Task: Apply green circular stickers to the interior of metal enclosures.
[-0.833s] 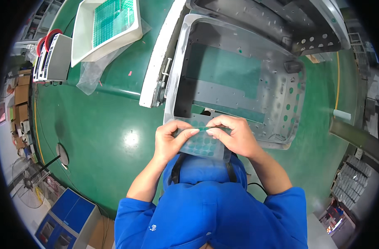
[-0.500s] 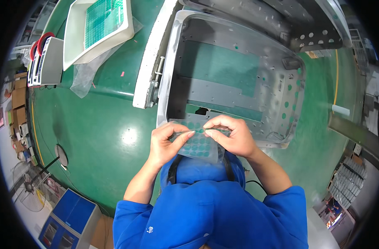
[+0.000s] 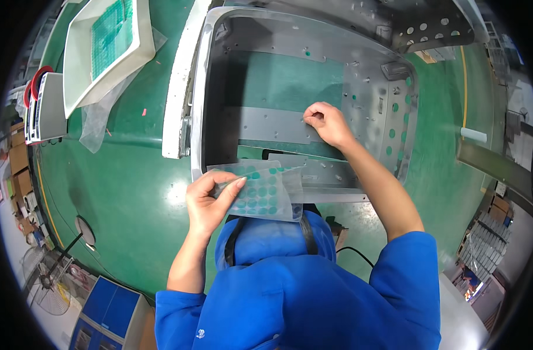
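Observation:
A translucent sheet of round green stickers (image 3: pixel 259 192) is pinched by its left part between the thumb and fingers of my left hand (image 3: pixel 208 201). The sheet hangs over the near edge of a large grey metal housing (image 3: pixel 368 108), an open box shape with small studs and holes in its walls. Over the middle of that housing is my right hand (image 3: pixel 326 123), its thumb and fingertips pressed together. Anything between those fingertips is too small to make out. I cannot tell whether this hand touches the metal.
A white tub (image 3: pixel 79 64) with green perforated sheets stands at the far left, a crumpled plastic bag (image 3: pixel 97 123) by it. A thick white-edged bar (image 3: pixel 182 87) runs along the housing's left side. Another metal part with holes (image 3: pixel 433 26) is beyond. A floor fan (image 3: pixel 50 280) stands lower left.
My right hand has left the sticker sheet and moved forward and right over the housing, fingers pinched. My left hand keeps the sheet and has shifted slightly left. The whole view has shifted a little.

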